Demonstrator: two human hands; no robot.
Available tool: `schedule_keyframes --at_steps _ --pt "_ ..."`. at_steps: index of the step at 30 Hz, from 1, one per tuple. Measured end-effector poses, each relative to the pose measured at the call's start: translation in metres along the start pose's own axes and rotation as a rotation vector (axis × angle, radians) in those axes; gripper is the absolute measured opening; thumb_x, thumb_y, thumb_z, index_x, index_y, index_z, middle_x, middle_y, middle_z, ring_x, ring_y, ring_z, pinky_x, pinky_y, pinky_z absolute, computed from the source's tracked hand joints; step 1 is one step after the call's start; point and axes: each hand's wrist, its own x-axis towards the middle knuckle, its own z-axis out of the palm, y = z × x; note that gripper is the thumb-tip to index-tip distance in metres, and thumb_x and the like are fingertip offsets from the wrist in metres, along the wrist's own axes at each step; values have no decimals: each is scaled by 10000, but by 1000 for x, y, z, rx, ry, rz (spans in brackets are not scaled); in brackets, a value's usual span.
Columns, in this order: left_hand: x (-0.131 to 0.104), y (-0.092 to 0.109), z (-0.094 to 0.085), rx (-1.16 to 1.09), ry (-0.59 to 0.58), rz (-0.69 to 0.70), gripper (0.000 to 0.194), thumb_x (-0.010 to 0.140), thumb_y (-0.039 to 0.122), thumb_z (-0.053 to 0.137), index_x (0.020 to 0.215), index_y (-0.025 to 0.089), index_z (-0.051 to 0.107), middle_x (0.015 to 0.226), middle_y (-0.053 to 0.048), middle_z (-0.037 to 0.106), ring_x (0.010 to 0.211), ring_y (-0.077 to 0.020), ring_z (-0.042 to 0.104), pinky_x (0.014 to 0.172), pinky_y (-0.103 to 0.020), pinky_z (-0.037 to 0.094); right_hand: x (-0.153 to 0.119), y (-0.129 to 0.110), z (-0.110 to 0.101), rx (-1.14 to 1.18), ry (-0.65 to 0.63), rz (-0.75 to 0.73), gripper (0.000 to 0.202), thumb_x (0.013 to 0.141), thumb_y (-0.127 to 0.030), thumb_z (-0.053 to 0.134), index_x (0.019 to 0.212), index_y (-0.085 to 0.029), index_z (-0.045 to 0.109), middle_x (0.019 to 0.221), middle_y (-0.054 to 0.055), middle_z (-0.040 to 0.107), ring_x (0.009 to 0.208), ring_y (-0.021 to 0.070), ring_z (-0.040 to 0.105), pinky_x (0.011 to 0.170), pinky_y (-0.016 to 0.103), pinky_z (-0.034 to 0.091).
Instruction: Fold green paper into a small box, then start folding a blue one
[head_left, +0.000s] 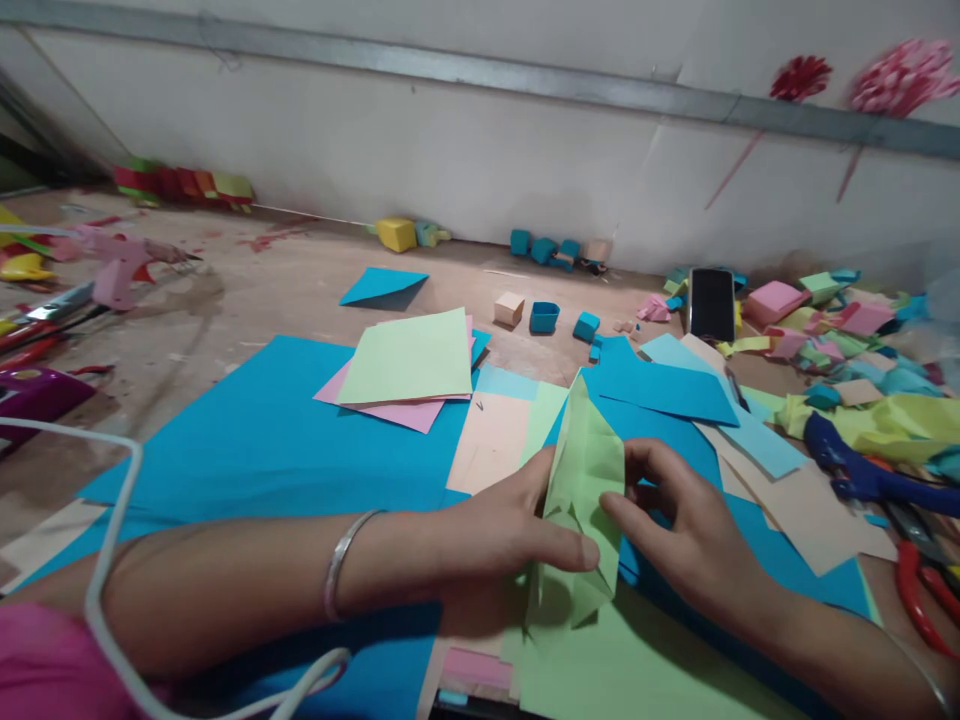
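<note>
Brown table point(289, 290), blue paper point(247, 430), pink glue gun point(118, 262)

Left hand point(506, 528) near right hand point(684, 522) (curled)

A bright pink fabric sleeve point(64, 665) shows at the near left. Behind the left hand point(510, 530) sits a rounded silver metal bangle point(342, 562); behind the right hand point(690, 520), a thin silvery band point(919, 672).

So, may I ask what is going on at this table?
The person's left hand holds a folded light green paper, while the right hand touches its right edge. Blue sheets lie spread below, and a small stack of green and pink paper lies farther back. A pink glue gun is at the left.
</note>
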Motion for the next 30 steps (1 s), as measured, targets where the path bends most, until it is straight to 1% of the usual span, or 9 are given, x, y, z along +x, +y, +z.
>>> schedule_keyframes --at_steps 5,11,14,16,18,20,22,25,30 --pt "3 -5 -3 5 -17 16 696 646 208 781 1258 221 451 975 -58 597 808 -221 632 690 -345 494 3 -1 0 -74 -5 -159 106 899 -253 505 801 -213 512 766 7 516 675 138 476 579 273 408" --pt "3 -7 -3 82 5 7 653 631 225 780 1195 199 453 907 -36 579 796 -210 614 676 -328 483 3 1 -1 -114 27 -299 84 905 -197 514 874 -216 589 794 9 562 735 130 535 631 255 425" --pt "2 -8 -4 167 -7 2 590 652 250 759 1148 184 446 913 -45 576 825 -216 602 702 -338 486 0 4 0 -187 85 -375 81 890 -173 513 863 -209 581 783 12 559 731 133 535 626 256 420" --pt "-1 -10 -4 258 12 31 549 671 258 740 1131 183 449 957 -62 575 865 -231 600 717 -348 494 0 5 1 -194 115 -328 69 865 -172 528 807 -208 539 730 -1 539 672 126 513 587 250 408" --pt "-3 -12 -5 347 41 70 518 693 270 726 1131 185 461 985 -74 578 889 -244 601 709 -345 500 1 5 2 -115 124 -177 93 830 -188 562 779 -214 488 690 -22 517 615 117 493 551 242 407" --pt "-4 -13 -6 384 32 99 509 714 289 718 1147 187 470 1005 -84 589 885 -241 604 692 -331 505 3 4 3 38 103 -8 136 794 -219 606 847 -220 481 679 -40 506 582 111 479 531 239 415" --pt "-4 -15 -7 361 -18 115 514 729 304 709 1173 192 473 1041 -91 596 873 -230 607 688 -323 508 6 3 2 184 32 89 187 778 -259 626 901 -214 492 663 -51 487 569 110 466 518 238 414" --pt "-3 -15 -7 329 -61 103 489 749 321 691 1179 193 495 1059 -98 603 864 -225 609 693 -327 511 8 1 0 228 -57 131 140 785 -310 620 820 -193 551 648 -36 490 586 116 473 518 241 407" --pt "-2 -9 -3 310 11 76 536 765 362 704 1201 200 438 1003 -85 593 863 -222 614 686 -319 506 9 3 -2 217 23 157 189 767 -363 649 808 -179 628 779 24 621 702 162 568 594 277 468"
